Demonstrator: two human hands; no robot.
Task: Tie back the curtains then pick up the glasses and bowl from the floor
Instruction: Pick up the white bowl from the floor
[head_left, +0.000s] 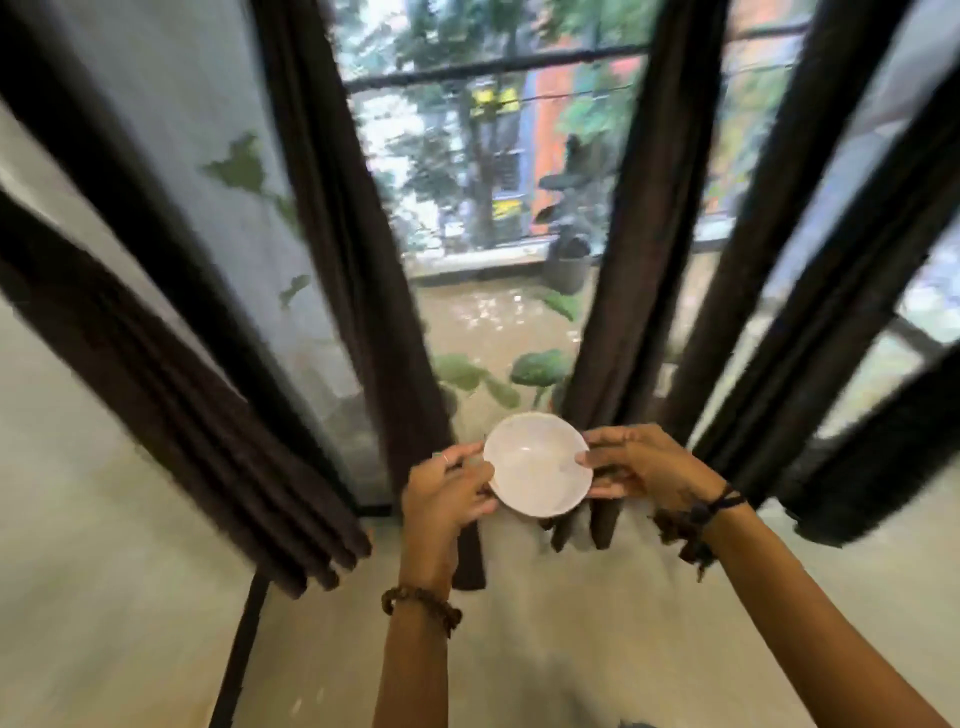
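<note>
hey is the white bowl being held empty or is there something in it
Empty, as far as it shows: the bowl, gripped at opposite rims by the left hand and right hand, shows only bare white inside.

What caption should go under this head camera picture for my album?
Both hands, left and right, hold a white bowl in front of dark curtains at a window.

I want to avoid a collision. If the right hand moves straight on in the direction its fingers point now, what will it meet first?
The right hand points toward the left across the white bowl it holds, so beyond the bowl it would probably meet the left hand on the opposite rim. Blur leaves the exact depth unclear.
</note>
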